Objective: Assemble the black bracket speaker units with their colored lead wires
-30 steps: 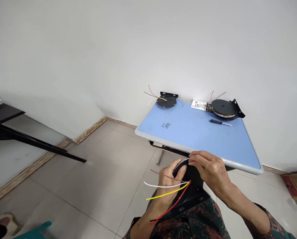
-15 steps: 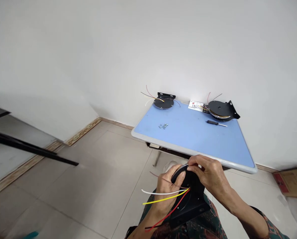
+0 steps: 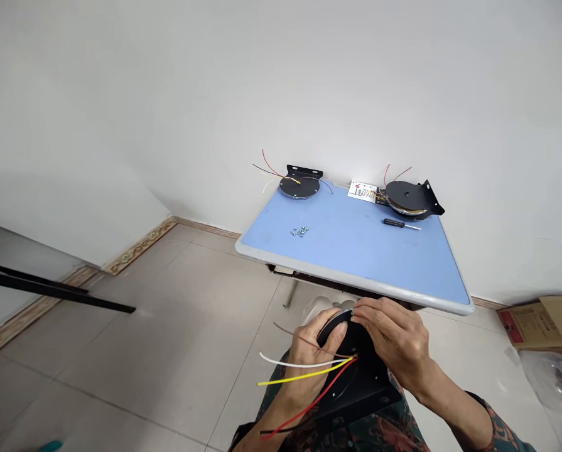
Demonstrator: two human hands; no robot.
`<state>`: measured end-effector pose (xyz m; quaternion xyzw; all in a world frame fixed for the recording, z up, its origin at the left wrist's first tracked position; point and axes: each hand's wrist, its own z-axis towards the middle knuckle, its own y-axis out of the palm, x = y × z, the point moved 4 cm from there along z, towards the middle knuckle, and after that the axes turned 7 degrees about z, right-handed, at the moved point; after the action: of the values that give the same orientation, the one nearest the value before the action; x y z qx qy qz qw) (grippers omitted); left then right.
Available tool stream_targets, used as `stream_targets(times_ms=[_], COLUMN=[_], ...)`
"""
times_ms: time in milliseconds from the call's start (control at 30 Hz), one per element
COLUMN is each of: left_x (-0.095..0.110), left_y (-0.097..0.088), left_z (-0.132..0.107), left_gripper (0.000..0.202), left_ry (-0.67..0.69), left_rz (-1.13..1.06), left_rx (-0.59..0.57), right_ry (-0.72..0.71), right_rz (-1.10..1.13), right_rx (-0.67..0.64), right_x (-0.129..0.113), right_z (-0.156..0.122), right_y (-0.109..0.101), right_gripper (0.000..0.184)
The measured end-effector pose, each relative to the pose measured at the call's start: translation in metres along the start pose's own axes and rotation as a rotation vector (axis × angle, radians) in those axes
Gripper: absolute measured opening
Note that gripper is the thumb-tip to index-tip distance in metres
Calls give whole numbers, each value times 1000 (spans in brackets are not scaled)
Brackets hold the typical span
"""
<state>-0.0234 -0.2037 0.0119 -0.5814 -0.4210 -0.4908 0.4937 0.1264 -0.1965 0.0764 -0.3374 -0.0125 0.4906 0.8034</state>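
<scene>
A black round metal disc assembly with a bent bracket [image 3: 363, 373] is held tilted over my lap. White, yellow, red, black and brown wires come out near its centre. My left hand [image 3: 311, 355] wraps around its left rim, thumb on the face. My right hand [image 3: 394, 333] pinches at the top rim with thumb and forefinger; a small shiny bit shows at the fingertips, too small to name surely. On the blue table [image 3: 356, 251] ahead lie several small screws [image 3: 300, 231] and a screwdriver [image 3: 402, 224].
Another wired disc assembly [image 3: 299, 186] lies at the table's back left. A thicker one [image 3: 409, 199] stands at the back right, beside a printed card [image 3: 362, 191]. A cardboard box [image 3: 539, 323] and a plastic bag [image 3: 556, 383] are on the floor at right. A black bar [image 3: 54, 289] juts in from the left.
The view has shifted slightly, so the table sits higher and further left. My right fingers have drawn closer together at the rim. My left hand keeps its hold.
</scene>
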Motion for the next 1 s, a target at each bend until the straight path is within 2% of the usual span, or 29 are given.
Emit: stream_targets(times_ms=[333,467,800,1000], left_x=[-1,-3,-12,-3], left_y=[0,1,5,0], left_z=[0,2,9,20], left_gripper=[36,36,45,49], left_ry=[-2,0,13,14], left_rz=[5,-2,-172,-202], left_rx=[5,7,20,14], right_ry=[-62,-85,-170,-166], right_rz=[-137,-132,-132,-177], right_rx=[-1,-14,-42,-116], right_x=[0,-1,10,18], right_z=[-12,-10,-19,-10], right_y=[1,0,8,10], right_gripper=[27,24,24,23])
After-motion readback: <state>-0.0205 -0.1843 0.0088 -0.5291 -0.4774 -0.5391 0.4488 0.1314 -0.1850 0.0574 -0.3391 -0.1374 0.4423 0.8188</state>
